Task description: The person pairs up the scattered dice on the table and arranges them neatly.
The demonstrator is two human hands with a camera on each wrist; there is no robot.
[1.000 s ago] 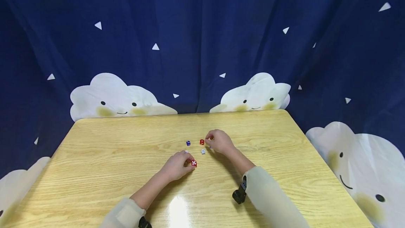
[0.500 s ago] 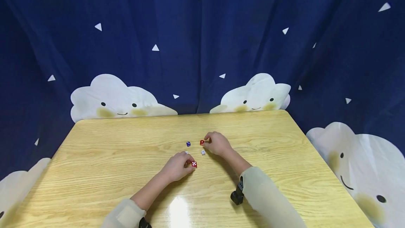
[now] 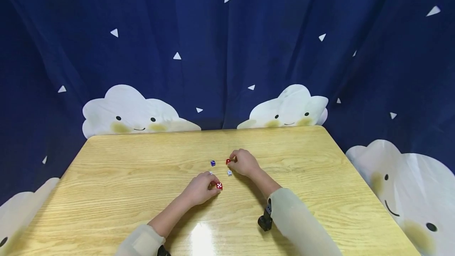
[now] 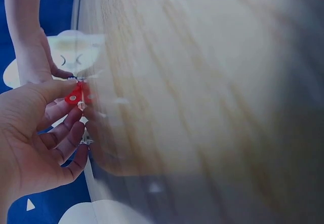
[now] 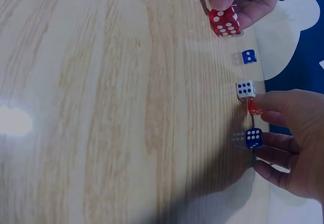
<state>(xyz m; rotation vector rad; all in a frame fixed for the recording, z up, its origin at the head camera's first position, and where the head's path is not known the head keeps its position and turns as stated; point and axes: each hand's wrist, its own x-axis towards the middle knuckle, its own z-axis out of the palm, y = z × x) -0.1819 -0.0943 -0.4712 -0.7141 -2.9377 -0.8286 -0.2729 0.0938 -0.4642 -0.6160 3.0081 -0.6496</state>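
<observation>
Red dice [image 3: 219,186] [image 3: 228,161], hands [image 3: 201,188] [image 3: 245,162] pinching (one each)

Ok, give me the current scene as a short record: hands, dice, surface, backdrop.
Left hand: pinches a glossy red cubic die with white dots
Right hand: thumb and finger pinch a farther red cubic die
Blue: dark blue cubic die, untouched; another blue cubic die by the right hand's fingers
White: white cubic die with blue dots, untouched; second white die, mostly hidden by the left hand
Surface: pale wood-grain table
Backdrop: dark blue fabric, white clouds
</observation>
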